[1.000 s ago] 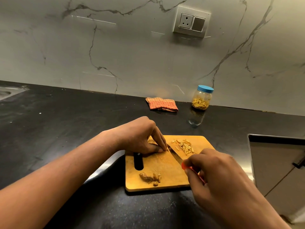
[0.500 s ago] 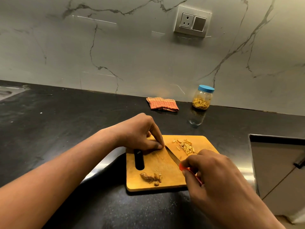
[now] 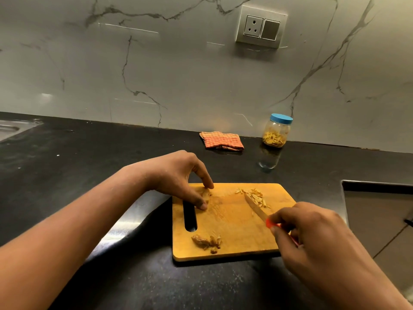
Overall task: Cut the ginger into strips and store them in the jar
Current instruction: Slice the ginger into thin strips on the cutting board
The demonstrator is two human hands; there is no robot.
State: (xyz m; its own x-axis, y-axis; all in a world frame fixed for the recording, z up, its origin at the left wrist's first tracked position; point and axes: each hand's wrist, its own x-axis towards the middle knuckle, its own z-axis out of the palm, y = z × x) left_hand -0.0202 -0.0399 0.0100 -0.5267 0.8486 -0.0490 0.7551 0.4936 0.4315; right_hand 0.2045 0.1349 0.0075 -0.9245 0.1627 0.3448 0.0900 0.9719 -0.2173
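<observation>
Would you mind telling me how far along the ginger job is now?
Done: the lidded jar holds some strips, and a strip pile lies on the board. In hand: the left hand pinches a ginger piece; the right hand holds the knife. Left: another chunk, then jarring.

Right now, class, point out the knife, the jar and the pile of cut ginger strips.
knife (image 3: 256, 209): head view, middle of the bare blade.
jar (image 3: 276, 134): head view, middle of the clear wall.
cut ginger strips (image 3: 257, 196): head view, centre of the pile on the board.

Left hand (image 3: 176, 175) pinches ginger piece (image 3: 206, 194), right hand (image 3: 312, 238) grips knife (image 3: 254, 205), forearms extended.
</observation>
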